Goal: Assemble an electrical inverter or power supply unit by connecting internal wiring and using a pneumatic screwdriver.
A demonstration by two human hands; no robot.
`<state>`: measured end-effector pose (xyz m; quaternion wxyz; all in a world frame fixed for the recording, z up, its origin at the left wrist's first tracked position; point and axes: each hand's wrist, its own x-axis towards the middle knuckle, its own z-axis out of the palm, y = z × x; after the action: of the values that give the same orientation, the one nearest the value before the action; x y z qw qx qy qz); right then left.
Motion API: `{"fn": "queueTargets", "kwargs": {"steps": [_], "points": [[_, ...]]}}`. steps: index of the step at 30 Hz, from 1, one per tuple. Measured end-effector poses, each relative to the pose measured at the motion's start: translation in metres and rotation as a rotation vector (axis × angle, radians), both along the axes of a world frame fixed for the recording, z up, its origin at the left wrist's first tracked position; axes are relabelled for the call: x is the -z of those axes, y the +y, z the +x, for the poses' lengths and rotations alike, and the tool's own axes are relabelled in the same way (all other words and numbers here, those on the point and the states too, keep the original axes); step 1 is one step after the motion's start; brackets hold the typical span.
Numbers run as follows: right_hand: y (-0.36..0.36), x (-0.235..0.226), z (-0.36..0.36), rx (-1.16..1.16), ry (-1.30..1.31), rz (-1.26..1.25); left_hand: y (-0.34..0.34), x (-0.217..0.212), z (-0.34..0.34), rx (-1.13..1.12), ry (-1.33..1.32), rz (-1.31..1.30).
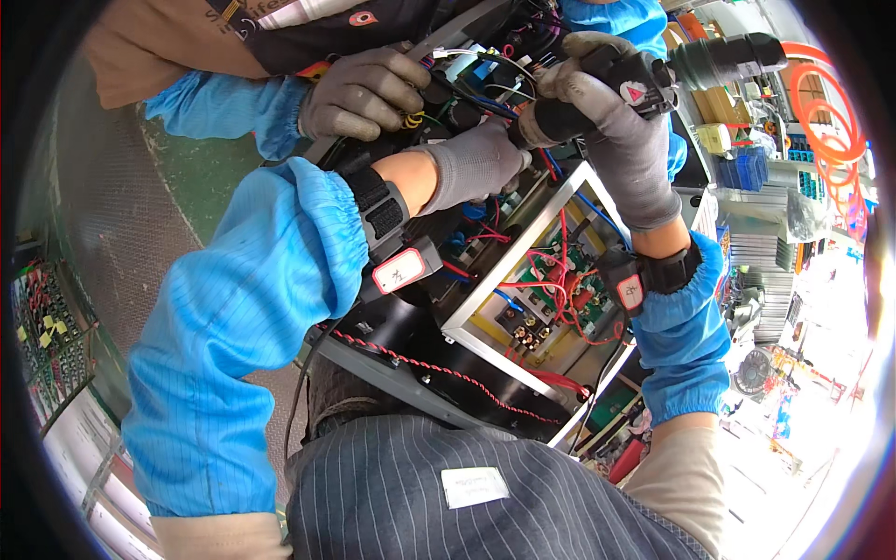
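While a co-worker's gloved hand (362,93) steadies the open chassis (523,280), the right hand (611,140) wraps tight around a powered screwdriver (653,79), its long axis running two to eight o'clock toward the wiring, where the nearer left hand (471,166) presses, fingers curled.

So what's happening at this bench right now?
A person in grey gloves and blue sleeve covers works on an open electrical cabinet full of red wiring. Their right hand grips a black powered screwdriver fed by an orange coiled hose, pointed into the wiring. Their left hand steadies parts beside the tip. A co-worker's gloved hand reaches in from the far side.
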<state>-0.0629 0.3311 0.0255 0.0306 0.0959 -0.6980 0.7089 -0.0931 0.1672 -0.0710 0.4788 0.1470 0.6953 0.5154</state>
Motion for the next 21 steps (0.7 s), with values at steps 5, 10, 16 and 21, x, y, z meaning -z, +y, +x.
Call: {"fn": "queueTargets", "kwargs": {"steps": [5,10,16,21], "points": [[-0.011,-0.007,0.005,-0.011,-0.025,0.133,-0.001,0.041,-0.011,0.410,0.562,-0.173],[-0.009,-0.011,0.008,0.015,-0.049,0.164,-0.001,0.013,-0.004,0.031,-0.040,0.023],[-0.009,-0.008,0.002,-0.005,0.022,0.150,-0.010,-0.004,-0.003,0.051,0.085,0.045],[-0.008,-0.009,0.007,0.029,-0.082,0.061,-0.003,-0.002,-0.002,0.105,0.205,0.076]]}}
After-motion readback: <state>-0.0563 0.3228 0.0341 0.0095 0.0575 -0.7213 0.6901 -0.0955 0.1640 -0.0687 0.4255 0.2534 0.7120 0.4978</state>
